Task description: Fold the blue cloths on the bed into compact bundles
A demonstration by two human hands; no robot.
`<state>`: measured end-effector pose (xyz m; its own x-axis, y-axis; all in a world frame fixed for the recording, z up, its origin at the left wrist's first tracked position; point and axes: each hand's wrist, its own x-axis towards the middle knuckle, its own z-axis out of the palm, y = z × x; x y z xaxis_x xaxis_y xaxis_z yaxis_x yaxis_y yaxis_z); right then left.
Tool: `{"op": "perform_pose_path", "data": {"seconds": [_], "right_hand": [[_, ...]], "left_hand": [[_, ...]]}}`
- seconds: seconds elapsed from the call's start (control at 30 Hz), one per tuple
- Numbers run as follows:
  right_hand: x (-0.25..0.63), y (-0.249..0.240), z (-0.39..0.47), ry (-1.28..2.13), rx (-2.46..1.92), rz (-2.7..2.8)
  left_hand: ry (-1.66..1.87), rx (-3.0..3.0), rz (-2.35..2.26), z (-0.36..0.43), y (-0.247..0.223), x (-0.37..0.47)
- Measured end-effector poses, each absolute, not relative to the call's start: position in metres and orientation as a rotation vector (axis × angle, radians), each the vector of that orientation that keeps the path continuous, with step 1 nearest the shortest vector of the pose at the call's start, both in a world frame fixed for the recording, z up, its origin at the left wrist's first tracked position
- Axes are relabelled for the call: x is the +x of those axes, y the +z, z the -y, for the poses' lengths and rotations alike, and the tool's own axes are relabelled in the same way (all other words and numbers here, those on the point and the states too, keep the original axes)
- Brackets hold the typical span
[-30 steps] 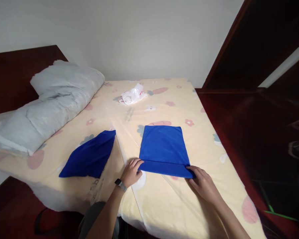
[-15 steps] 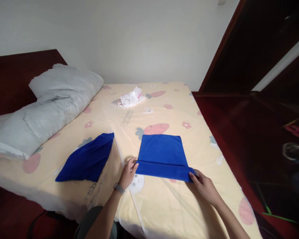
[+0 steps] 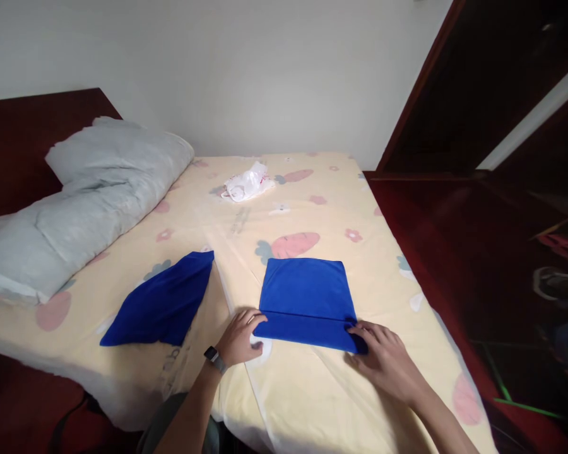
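Note:
A blue cloth [image 3: 306, 301] lies flat on the bed, its near edge folded over into a narrow band. My left hand [image 3: 239, 337], with a watch on the wrist, pinches the band's left corner. My right hand [image 3: 383, 359] grips the band's right corner, fingers spread over it. A second blue cloth [image 3: 163, 302], folded into a slanted shape, lies to the left, apart from both hands.
The bed has a pale yellow sheet [image 3: 312, 403] with carrot and flower prints. A grey pillow or quilt [image 3: 80, 202] lies along the left side. A white plastic bag [image 3: 246, 183] sits at the far end. Dark floor and a dark door are to the right.
The fold on the near edge has grown wider and now lies flat. Both hands have stayed at its corners while the view shifted slightly.

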<state>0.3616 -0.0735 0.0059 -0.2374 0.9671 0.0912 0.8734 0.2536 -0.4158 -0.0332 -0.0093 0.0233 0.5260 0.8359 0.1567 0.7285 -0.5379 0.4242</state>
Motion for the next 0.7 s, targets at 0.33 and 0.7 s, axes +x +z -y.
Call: {"op": "perform_pose_path", "data": {"seconds": [0.33,0.7], "right_hand": [[0.358,-0.009,0.06,0.695,-1.795,1.773],[0.356,-0.007,0.06,0.92,-1.976,1.559]], "left_hand": [[0.837,2.014,-1.456,-0.002,0.007,-0.029],[0.765,1.972,-1.723,-0.001,0.003,-0.022]]}}
